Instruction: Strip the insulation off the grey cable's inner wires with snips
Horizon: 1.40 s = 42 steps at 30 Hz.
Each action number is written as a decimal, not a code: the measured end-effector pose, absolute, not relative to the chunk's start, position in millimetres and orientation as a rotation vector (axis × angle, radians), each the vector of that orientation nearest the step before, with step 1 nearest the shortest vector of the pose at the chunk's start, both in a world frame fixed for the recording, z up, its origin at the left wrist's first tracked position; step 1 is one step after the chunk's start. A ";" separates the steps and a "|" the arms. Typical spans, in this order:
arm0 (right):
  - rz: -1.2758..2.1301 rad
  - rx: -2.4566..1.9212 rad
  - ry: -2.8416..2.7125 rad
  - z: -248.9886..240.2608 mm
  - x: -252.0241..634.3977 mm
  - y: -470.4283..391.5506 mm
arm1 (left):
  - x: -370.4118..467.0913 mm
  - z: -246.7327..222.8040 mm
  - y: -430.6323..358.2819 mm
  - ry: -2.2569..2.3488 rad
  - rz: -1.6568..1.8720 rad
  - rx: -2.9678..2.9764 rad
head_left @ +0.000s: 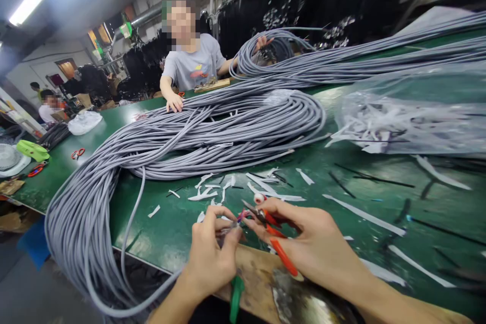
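Observation:
My left hand [212,253] is closed in a pinch on the end of a grey cable, where small coloured wires [243,215] stick out between the fingers. The cable itself is mostly hidden by the hand; a grey length [152,299] passes behind my left wrist. In my right hand [311,238] is a pair of red-handled wire cutters [280,250], its metal jaws pointing up and left beside the wires. My right fingertips are close to the wires; whether they touch them I cannot tell. A large bundle of grey cables [212,136] lies just beyond both hands.
Another person [193,63] across the green table [125,223] has hands on the cables. White strips [364,215] and black pieces litter the surface. A clear plastic bag [413,121] of scraps lies right. Red-handled scissors [78,154] are far left, and a wooden board [254,283] is at the near edge.

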State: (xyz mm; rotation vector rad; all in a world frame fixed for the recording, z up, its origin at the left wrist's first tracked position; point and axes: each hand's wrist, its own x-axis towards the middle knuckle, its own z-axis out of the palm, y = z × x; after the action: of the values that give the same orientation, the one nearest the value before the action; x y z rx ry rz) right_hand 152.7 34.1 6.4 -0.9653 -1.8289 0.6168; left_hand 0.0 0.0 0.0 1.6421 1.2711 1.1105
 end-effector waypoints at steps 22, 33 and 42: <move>1.550 -0.969 -1.345 21.1 147.1 44.2 | 7.1 5.4 9.3 0.817 1.138 1.174; 0.776 -1.055 -1.967 15.8 147.9 38.0 | -14.6 1.4 7.6 0.941 1.759 1.693; 0.700 -1.002 -1.882 11.9 145.6 38.1 | -6.4 -6.8 2.4 1.225 1.585 1.535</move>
State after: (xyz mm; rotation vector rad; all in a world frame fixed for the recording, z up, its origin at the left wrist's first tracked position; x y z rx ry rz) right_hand 145.6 38.1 11.9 -1.0021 -1.8824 0.7003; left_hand -6.4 2.4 -6.8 1.5346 1.2251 1.5850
